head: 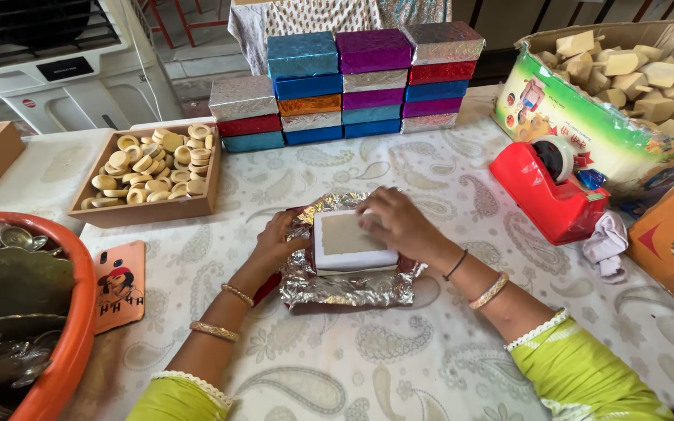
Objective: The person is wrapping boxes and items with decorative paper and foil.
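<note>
A table under a pale paisley cloth (431,179) fills the view. At its middle a white box (350,242) lies on a crinkled silver foil sheet (349,287). The left hand (281,240) presses against the box's left edge, fingers curled on the foil there; the right hand (399,222) rests flat over the box's right top corner. Behind the box stands a stack of foil-wrapped boxes (352,82); to its left a wooden tray of round discs (150,175); to its right a red tape dispenser (551,183).
</note>
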